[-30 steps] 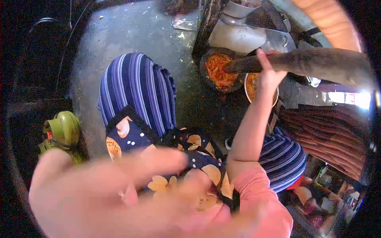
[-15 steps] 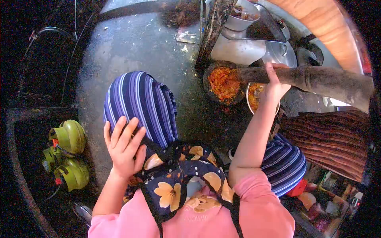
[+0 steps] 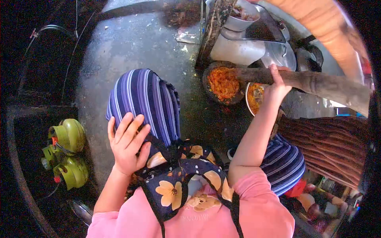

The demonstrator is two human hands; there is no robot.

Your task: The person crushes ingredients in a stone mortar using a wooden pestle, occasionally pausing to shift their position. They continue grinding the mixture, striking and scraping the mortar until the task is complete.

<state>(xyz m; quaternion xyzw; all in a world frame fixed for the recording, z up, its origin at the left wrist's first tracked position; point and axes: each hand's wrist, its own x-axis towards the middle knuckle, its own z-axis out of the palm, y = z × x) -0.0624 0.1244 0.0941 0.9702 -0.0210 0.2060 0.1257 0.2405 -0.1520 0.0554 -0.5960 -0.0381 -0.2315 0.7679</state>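
My right hand (image 3: 278, 84) is wrapped round a long, thick wooden pestle (image 3: 325, 82). The pestle's left end reaches into a dark stone mortar (image 3: 207, 88), where it meets a coarse red-orange chili paste (image 3: 223, 83). My left hand (image 3: 130, 143) lies with fingers spread on my knee, over blue-and-white striped cloth (image 3: 145, 101), and holds nothing. Just below the pestle, partly hidden by my right forearm, is a pale-rimmed bowl (image 3: 250, 107) with orange food inside.
A wooden post (image 3: 210, 35) rises beside the mortar. Behind it stand a metal pot (image 3: 240, 22) and a tray (image 3: 274, 35). Green gas cylinders (image 3: 71, 137) sit at left. Brown pleated cloth (image 3: 325, 139) hangs at right, near cluttered items (image 3: 317, 202).
The pestle and my right hand have shifted slightly down and to the right, the pestle still in the paste. My left hand and the knee under it have moved slightly right.
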